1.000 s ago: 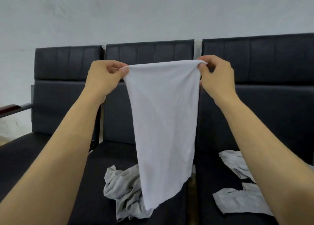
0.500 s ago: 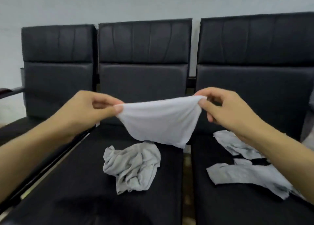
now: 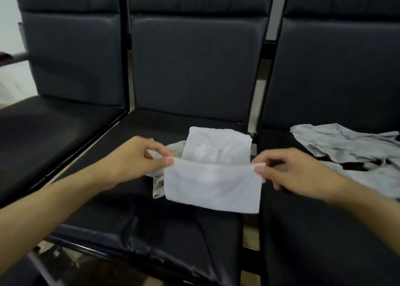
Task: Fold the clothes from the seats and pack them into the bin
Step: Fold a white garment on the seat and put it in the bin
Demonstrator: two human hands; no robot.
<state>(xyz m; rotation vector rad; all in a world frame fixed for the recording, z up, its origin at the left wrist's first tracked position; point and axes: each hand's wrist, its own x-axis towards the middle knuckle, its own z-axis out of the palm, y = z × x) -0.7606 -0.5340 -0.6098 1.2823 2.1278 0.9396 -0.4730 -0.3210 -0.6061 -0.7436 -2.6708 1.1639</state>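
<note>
One head-worn wide-angle view, looking forward and steeply down from above the middle seat (image 3: pixel 186 210), close to both hands at centre, seat backs filling the top edge, neighbouring seats bent at left and right borders, no second view

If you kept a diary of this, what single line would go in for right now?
step: folding | left hand: pinches white cloth corner | right hand: pinches other corner | cloth: doubled on middle seat | grey clothes: unfolded, right seat
</note>
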